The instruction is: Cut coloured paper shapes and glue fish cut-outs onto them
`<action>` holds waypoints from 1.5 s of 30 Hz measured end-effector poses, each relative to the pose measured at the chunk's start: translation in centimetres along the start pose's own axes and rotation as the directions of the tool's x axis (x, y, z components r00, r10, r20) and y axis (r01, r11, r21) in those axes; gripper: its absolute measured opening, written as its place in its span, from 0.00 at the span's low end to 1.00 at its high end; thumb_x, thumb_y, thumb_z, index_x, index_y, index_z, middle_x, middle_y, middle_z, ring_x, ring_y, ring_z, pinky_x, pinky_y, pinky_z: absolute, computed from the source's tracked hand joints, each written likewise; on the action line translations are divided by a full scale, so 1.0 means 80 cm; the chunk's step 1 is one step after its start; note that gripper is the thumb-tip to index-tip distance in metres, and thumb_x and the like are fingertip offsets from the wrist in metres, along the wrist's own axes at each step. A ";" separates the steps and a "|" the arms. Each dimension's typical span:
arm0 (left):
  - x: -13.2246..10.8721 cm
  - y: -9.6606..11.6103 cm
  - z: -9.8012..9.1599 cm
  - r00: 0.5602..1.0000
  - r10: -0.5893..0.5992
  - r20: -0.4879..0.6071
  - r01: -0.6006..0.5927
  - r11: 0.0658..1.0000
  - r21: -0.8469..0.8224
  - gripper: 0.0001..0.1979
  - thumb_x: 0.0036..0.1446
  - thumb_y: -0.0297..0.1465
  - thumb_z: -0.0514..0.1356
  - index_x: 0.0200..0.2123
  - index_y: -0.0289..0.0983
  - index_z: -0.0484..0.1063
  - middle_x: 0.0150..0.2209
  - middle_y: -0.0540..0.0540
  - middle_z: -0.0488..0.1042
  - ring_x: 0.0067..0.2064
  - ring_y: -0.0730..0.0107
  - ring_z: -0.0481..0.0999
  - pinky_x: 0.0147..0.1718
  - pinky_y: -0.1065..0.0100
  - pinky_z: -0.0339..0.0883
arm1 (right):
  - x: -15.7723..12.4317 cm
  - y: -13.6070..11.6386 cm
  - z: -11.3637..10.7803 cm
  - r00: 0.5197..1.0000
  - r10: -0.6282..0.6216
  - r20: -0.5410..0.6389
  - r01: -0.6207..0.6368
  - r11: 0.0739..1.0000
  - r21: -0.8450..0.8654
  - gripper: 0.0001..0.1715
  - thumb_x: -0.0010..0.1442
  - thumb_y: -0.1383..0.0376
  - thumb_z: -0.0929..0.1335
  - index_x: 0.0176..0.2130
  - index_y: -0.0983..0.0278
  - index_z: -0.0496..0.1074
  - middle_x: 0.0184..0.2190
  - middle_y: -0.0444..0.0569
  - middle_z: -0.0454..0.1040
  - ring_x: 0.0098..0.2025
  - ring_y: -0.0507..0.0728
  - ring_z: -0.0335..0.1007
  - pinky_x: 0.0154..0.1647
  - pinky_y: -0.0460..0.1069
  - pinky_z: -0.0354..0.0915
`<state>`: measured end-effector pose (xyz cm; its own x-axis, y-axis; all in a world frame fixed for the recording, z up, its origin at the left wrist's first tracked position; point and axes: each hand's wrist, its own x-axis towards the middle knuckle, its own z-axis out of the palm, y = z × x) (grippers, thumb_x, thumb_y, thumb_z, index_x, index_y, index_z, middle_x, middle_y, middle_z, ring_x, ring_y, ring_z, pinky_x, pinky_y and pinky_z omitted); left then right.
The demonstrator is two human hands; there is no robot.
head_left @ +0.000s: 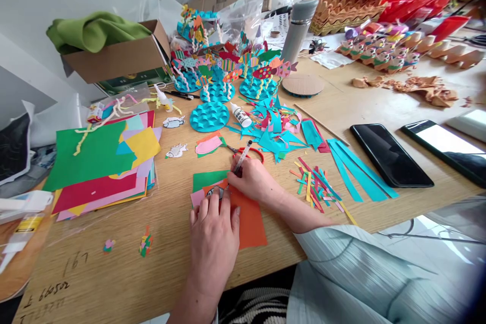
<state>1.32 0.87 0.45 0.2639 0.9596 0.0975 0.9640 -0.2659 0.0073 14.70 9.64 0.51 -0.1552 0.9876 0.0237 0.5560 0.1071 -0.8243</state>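
My left hand lies flat, fingers spread, pressing a small paper fish cutout onto an orange paper sheet. Green paper and pink paper lie beneath the orange sheet. My right hand is closed around a pen, its tip at the fish cutout's edge. Red-handled scissors lie just beyond the right hand.
A stack of coloured paper sheets lies at left. Blue dimpled discs, a glue bottle and paper scraps sit ahead. Two phones rest at right, beside teal strips. A cardboard box and grey flask stand behind.
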 end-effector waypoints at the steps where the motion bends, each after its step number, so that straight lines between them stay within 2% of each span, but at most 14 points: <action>1: 0.000 0.000 0.000 1.000 0.000 0.002 0.000 1.000 0.001 0.17 0.66 0.34 0.49 0.52 0.38 0.70 0.54 0.42 0.72 0.49 0.55 0.70 0.45 0.52 0.63 | 0.000 -0.001 0.000 1.000 0.004 0.000 -0.004 1.000 -0.007 0.10 0.48 0.73 0.65 0.23 0.61 0.58 0.18 0.39 0.62 0.20 0.49 0.61 0.23 0.44 0.55; 26: 0.000 0.000 0.000 1.000 0.006 -0.006 -0.006 1.000 0.008 0.16 0.66 0.35 0.50 0.52 0.39 0.70 0.53 0.41 0.72 0.49 0.55 0.70 0.44 0.53 0.62 | -0.002 -0.001 -0.002 1.000 0.018 0.010 -0.018 1.000 -0.012 0.11 0.49 0.72 0.65 0.23 0.61 0.58 0.17 0.39 0.62 0.20 0.49 0.61 0.22 0.44 0.54; 32: 0.000 0.000 0.000 1.000 0.004 0.003 -0.004 1.000 0.006 0.17 0.66 0.34 0.49 0.54 0.38 0.69 0.54 0.41 0.71 0.50 0.55 0.70 0.44 0.52 0.63 | -0.001 0.000 -0.002 1.000 -0.003 -0.019 0.003 1.000 -0.005 0.12 0.49 0.73 0.65 0.22 0.61 0.56 0.18 0.39 0.61 0.20 0.49 0.59 0.23 0.44 0.54; 39: -0.001 0.000 -0.002 1.000 0.014 -0.008 -0.014 1.000 0.009 0.16 0.66 0.34 0.49 0.52 0.39 0.71 0.53 0.41 0.72 0.49 0.55 0.70 0.44 0.54 0.63 | -0.003 -0.002 -0.002 1.000 0.002 0.006 -0.002 1.000 -0.013 0.12 0.49 0.73 0.64 0.22 0.61 0.56 0.18 0.39 0.61 0.20 0.49 0.60 0.23 0.44 0.53; 45: -0.001 -0.004 0.001 1.000 0.006 0.004 -0.006 1.000 -0.026 0.17 0.65 0.30 0.49 0.53 0.38 0.69 0.54 0.43 0.71 0.50 0.55 0.69 0.46 0.53 0.63 | -0.003 -0.002 -0.003 1.000 -0.002 0.016 0.003 1.000 -0.009 0.12 0.49 0.73 0.65 0.22 0.61 0.57 0.18 0.39 0.61 0.20 0.49 0.59 0.23 0.44 0.53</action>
<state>0.98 0.87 0.37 0.2697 0.9584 0.0934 0.9613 -0.2737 0.0322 14.79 9.42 0.78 -0.1693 0.9854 0.0168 0.5627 0.1106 -0.8192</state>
